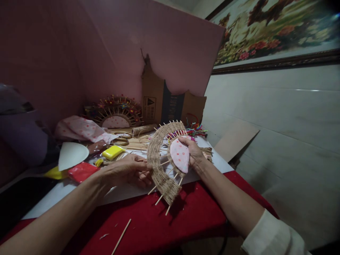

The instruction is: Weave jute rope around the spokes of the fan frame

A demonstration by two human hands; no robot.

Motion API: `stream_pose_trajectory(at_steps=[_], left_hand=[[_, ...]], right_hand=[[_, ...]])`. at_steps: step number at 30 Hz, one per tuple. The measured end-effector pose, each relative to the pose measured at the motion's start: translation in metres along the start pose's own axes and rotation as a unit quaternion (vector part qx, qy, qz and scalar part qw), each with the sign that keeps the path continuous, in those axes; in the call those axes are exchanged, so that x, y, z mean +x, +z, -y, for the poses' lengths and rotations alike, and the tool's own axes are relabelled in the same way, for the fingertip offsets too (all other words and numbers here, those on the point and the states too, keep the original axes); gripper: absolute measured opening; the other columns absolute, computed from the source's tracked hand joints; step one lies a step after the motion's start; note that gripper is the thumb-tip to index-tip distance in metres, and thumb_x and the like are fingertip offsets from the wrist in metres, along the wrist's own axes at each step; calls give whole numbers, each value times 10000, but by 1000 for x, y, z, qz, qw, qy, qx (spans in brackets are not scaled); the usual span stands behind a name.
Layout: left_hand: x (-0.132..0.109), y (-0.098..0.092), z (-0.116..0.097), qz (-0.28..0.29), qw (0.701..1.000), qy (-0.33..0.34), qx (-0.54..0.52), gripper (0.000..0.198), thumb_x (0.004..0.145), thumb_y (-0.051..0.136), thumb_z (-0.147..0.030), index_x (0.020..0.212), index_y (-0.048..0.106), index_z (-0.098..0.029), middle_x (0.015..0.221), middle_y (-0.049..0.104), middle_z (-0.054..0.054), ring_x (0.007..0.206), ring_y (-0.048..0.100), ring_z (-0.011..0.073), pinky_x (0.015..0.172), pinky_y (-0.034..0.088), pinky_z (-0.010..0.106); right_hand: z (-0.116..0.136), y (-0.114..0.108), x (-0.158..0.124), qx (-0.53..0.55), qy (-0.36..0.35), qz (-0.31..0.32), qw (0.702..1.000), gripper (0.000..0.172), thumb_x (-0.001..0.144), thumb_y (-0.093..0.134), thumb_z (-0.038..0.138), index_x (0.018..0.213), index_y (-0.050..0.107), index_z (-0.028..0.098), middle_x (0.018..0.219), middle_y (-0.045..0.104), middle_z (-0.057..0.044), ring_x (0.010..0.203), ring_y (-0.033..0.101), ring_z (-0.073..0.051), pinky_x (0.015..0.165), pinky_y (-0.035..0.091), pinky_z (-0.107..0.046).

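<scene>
A half-round fan [156,148] is held up tilted over the table, with a twine-woven band on thin wooden sticks. At its centre is a half-round pad [180,154] of pink cloth with red dots. My right hand [193,153] grips this pad, thumb on its front and the other fingers behind. My left hand [134,170] is closed at the band's outer left edge, around the protruding stick ends; its fingertips are partly hidden.
Clay packs in yellow [113,152] and red [83,171], a white cone-shaped piece [72,156], scissors [120,141] and dotted cloth [79,128] lie leftward. Behind stand a decorated fan [116,121] and cardboard [156,95]. A loose stick [121,236] lies on the red tablecloth [148,226].
</scene>
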State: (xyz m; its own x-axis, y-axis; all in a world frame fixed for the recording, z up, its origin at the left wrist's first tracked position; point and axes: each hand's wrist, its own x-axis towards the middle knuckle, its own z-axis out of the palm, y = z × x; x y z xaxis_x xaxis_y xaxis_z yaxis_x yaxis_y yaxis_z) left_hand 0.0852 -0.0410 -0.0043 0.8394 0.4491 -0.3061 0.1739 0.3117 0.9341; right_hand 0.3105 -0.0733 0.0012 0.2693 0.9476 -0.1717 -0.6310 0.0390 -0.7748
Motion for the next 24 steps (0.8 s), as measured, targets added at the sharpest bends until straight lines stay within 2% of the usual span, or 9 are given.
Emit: stream_pose_trajectory(at_steps=[5,12,24], left_hand=[[0,-1,1,-20,999,-25,35,134,652,658,-247,700,636,-123,665,681,73,583,645,168,500,492,240],[-1,-6,-3,-35,997,-48,52,124,626,658,-230,657,637,-112,600,675,70,512,633,158,429,465,210],[-5,-5,-9,-60,995,-62,48,115,601,662,-205,589,580,-125,569,674,68,495,633,161,418,453,207]], right_hand=[[-2,1,-1,1,9,-6,1000,114,737,493,91,643,543,133,497,633,-28,440,594,-145,497,500,-256],[0,-1,2,16,6,-10,1000,131,736,487,73,639,551,132,491,628,-16,432,587,-127,510,497,-235],[0,0,3,28,0,-17,999,145,726,502,58,612,556,128,476,621,-3,419,580,-121,573,522,-258]])
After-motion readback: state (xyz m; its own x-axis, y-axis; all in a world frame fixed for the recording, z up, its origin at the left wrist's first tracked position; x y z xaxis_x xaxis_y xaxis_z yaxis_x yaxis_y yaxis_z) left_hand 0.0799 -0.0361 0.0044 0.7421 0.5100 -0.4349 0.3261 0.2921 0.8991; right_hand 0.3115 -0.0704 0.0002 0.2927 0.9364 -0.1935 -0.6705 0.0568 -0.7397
